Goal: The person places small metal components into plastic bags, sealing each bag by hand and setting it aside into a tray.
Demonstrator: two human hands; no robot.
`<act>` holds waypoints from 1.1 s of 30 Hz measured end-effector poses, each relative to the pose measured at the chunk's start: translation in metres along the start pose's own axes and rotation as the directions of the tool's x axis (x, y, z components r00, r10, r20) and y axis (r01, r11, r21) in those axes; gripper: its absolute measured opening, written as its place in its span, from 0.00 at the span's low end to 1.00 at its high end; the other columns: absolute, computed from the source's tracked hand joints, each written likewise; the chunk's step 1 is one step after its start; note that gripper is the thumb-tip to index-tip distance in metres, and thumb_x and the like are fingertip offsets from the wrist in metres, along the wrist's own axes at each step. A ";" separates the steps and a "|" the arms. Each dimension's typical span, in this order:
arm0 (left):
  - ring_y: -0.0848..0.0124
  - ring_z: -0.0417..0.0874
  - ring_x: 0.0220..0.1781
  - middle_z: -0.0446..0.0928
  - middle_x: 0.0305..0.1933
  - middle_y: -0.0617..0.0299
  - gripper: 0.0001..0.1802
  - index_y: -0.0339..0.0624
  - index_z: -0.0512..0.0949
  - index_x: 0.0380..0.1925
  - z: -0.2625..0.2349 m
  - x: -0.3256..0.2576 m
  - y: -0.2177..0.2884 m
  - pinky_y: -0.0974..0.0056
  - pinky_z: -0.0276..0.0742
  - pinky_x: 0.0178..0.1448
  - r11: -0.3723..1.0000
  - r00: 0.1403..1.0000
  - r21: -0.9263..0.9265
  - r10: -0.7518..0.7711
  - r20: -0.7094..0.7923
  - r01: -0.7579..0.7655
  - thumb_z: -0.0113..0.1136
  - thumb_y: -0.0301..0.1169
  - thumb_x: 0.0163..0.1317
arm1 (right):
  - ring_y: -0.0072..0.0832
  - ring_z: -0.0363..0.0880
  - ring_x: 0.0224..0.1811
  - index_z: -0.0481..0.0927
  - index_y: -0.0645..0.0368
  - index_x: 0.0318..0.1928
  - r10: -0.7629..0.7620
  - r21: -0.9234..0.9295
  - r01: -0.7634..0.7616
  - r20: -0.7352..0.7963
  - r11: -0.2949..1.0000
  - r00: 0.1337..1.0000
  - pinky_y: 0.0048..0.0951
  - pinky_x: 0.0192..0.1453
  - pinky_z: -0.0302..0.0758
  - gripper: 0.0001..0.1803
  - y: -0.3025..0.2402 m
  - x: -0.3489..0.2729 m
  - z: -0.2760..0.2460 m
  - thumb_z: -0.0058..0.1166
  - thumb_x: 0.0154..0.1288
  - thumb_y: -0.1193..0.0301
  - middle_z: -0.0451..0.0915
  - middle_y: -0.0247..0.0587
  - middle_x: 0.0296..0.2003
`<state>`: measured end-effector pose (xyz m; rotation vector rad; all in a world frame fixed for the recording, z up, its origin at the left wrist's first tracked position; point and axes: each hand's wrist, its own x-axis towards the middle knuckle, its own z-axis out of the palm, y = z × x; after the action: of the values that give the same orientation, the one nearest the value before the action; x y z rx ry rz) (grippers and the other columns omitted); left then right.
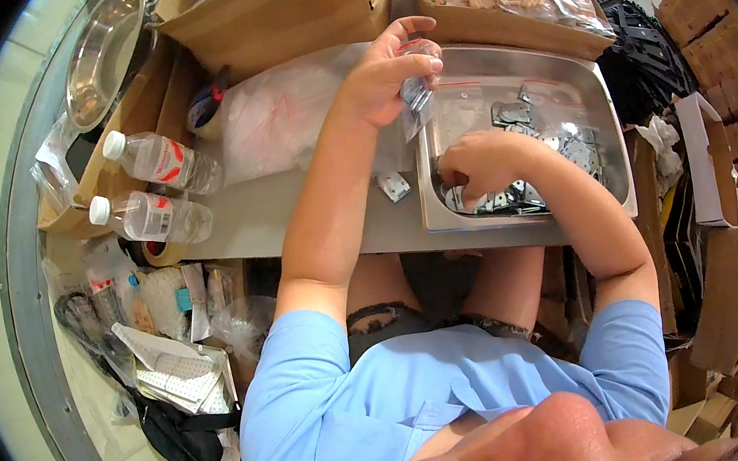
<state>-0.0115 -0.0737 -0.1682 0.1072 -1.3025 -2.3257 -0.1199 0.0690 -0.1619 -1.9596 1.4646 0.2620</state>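
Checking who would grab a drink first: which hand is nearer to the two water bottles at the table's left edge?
Left. The left hand holds a small clear bag above the table, right of the water bottles. The right hand is farther right, inside the steel tray.

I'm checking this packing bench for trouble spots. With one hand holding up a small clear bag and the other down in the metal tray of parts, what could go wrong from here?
The left hand pinches the small clear bag by its top only, so it may slip or spill. The right hand digs among loose metal pieces in the steel tray, whose edges might nick fingers. One stray piece already lies near the table's edge and could fall.
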 end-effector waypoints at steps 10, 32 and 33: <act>0.74 0.76 0.30 0.72 0.33 0.61 0.34 0.38 0.62 0.54 0.000 -0.002 -0.002 0.69 0.74 0.34 0.999 0.999 0.039 -0.025 0.044 0.023 0.64 0.21 0.45 | 0.21 0.75 0.35 0.77 0.62 0.38 -0.176 0.498 0.239 -0.172 0.833 0.969 0.25 0.39 0.72 0.14 0.012 -0.039 -0.038 0.63 0.48 0.75 0.78 0.35 0.31; 0.74 0.74 0.41 0.70 0.38 0.63 0.41 0.40 0.62 0.57 0.024 -0.006 -0.020 0.69 0.72 0.42 0.986 0.971 0.093 -0.154 0.184 0.139 0.64 0.17 0.37 | 0.38 0.68 0.50 0.80 0.57 0.36 -0.164 0.036 0.387 -0.867 0.921 0.471 0.37 0.59 0.63 0.13 0.015 -0.041 -0.039 0.61 0.45 0.77 0.75 0.38 0.41; 0.74 0.74 0.42 0.70 0.40 0.63 0.42 0.40 0.61 0.58 0.020 -0.005 -0.023 0.69 0.73 0.43 0.987 0.962 0.074 -0.156 0.225 0.143 0.63 0.17 0.37 | 0.38 0.68 0.50 0.80 0.57 0.36 -0.165 0.035 0.388 -0.867 0.921 0.470 0.37 0.59 0.63 0.13 0.014 -0.042 -0.040 0.61 0.45 0.77 0.75 0.38 0.41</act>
<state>-0.0209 -0.0462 -0.1771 -0.0492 -1.5216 -2.4880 -0.1556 0.0749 -0.1155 -2.1726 1.5536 -1.1734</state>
